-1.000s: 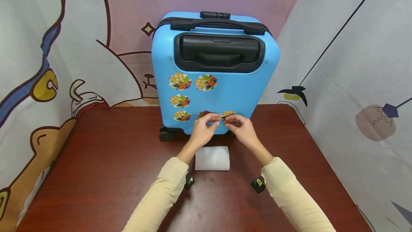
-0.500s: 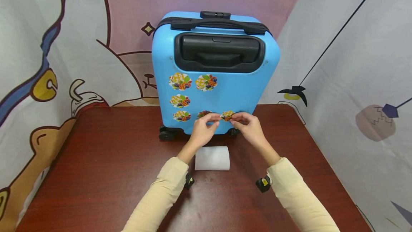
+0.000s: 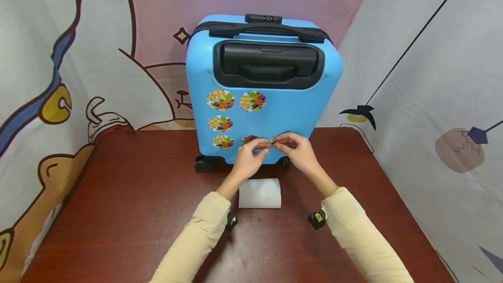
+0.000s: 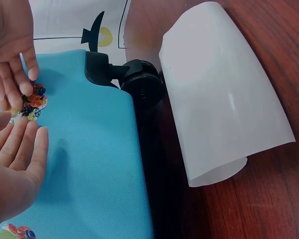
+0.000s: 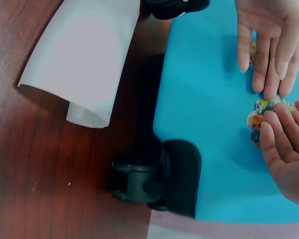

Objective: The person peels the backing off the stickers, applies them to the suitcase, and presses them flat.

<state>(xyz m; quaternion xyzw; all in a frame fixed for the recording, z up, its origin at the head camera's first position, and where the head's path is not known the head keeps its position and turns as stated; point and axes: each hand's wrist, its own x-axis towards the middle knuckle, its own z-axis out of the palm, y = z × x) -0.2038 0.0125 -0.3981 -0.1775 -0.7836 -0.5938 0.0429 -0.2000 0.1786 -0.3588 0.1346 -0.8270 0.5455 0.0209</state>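
A pale blue suitcase (image 3: 291, 112) stands on the table with round fruit-print stickers on its face. My left hand (image 3: 247, 160) is at the left edge of the lower right sticker (image 3: 272, 142), fingertips touching it. From the other side, my right hand (image 3: 300, 154) lays its fingers over the same sticker, covering most of it. In the left wrist view this sticker (image 4: 38, 99) appears flat on the blue shell between both hands' fairly straight fingers. The right wrist view shows its fruit print (image 5: 254, 122) beside my right fingers. My left hand partly hides another sticker (image 3: 249, 139).
A curled white sheet (image 3: 260, 193) lies on the brown table (image 3: 137, 213) in front of the suitcase, between my forearms. Black wheels (image 3: 204, 163) support the suitcase. Several more stickers, such as the upper one (image 3: 252, 101), are on its face. A printed cloth (image 3: 412, 77) hangs behind.
My right hand first shifted right, exposing more of the sticker, then came back left and covers most of it now. My left hand has stayed in place.
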